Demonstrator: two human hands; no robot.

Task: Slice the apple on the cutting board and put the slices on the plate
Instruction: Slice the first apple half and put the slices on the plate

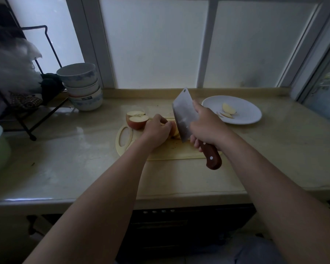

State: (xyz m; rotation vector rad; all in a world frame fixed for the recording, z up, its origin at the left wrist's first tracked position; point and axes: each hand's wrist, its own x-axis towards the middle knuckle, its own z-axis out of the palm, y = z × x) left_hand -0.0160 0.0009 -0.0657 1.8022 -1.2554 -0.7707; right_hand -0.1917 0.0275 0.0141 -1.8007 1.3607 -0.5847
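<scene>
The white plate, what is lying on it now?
On the white plate lie a few pale apple slices, near its left side. Their exact number is hard to tell. The rest of the plate is bare; nothing covers it.

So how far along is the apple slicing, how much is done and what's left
Done: a few slices already lie on the white plate. In hand: the left hand steadies an apple piece on the cutting board while the right hand holds the cleaver against it. Left: two apple pieces wait uncut at the board's far left, and new slices still need plating.
</scene>
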